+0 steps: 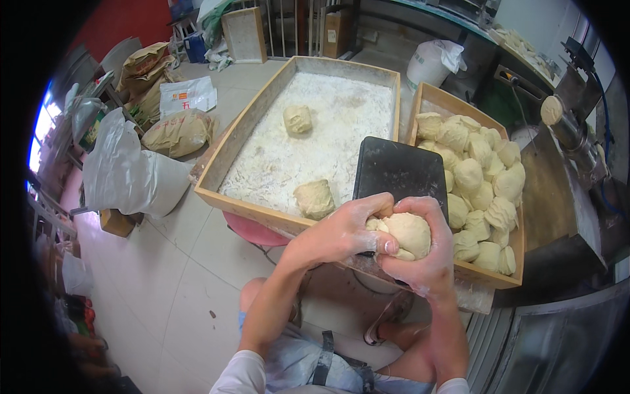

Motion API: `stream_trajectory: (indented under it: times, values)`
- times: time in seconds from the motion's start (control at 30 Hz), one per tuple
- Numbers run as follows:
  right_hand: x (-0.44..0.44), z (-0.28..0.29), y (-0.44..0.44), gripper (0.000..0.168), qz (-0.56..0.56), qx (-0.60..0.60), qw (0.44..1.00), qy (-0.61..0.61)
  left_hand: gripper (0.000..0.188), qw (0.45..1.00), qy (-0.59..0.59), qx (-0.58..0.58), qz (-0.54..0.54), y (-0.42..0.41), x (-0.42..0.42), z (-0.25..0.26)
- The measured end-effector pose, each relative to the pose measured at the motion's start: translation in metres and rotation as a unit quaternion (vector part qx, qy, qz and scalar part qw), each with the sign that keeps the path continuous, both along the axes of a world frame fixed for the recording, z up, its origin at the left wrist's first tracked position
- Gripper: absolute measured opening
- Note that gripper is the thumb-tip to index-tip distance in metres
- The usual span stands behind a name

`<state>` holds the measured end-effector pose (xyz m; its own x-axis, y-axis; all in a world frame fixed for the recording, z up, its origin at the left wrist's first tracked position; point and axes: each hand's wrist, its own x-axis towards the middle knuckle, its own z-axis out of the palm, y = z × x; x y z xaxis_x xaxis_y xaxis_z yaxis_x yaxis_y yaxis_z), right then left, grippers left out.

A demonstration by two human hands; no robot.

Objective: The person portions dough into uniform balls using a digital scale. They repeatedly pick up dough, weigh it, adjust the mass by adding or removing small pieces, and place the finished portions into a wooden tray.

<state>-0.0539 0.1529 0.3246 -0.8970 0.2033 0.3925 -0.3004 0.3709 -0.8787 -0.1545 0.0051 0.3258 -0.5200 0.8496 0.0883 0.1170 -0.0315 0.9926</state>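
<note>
Between my left hand [357,226] and my right hand [430,256] is a ball of pale dough [411,235], gripped from both sides. White flour coats my fingers. The ball is held above the near end of a black flat-topped device [401,170], perhaps a scale. That device overlaps the near right corner of a floured wooden tray [256,111]. Two dough lumps sit apart in this tray: a farther lump [297,119] and a nearer lump [315,198]. Right of the device, a second wooden box [492,274] holds a heap of dough pieces [467,175].
At right stands a metal machine [573,125] with dough at its round outlet [551,109]. A white sack [138,172] and a brown sack [177,132] rest on the floor at left. A pink stool [256,230] shows under the tray. Behind is a white bucket [430,64].
</note>
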Motion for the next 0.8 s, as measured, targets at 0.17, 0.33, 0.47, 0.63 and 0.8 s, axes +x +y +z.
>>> stream_trajectory:
  times: [0.17,0.33,0.47,0.63,0.8]
  values:
    - [0.004,0.002,0.010,0.046,0.039,0.036,0.999,0.006,0.043,0.999,0.035,-0.001,-0.041,0.002,-0.003,-0.005]
    - [0.007,0.003,0.008,0.045,0.064,0.036,0.996,0.040,0.051,0.997,0.043,-0.008,-0.059,-0.003,-0.003,-0.005]
    - [0.009,0.009,0.010,0.045,0.108,0.075,0.987,0.091,0.048,0.996,0.025,-0.019,-0.078,-0.007,-0.003,-0.002]
    - [0.007,0.008,-0.005,0.048,0.123,0.058,0.987,0.086,0.044,0.990,-0.045,-0.005,-0.130,-0.021,-0.014,-0.006]
    - [0.002,0.005,-0.005,0.050,0.131,0.032,0.987,0.082,0.033,0.991,-0.064,0.014,-0.116,-0.021,-0.013,-0.011]
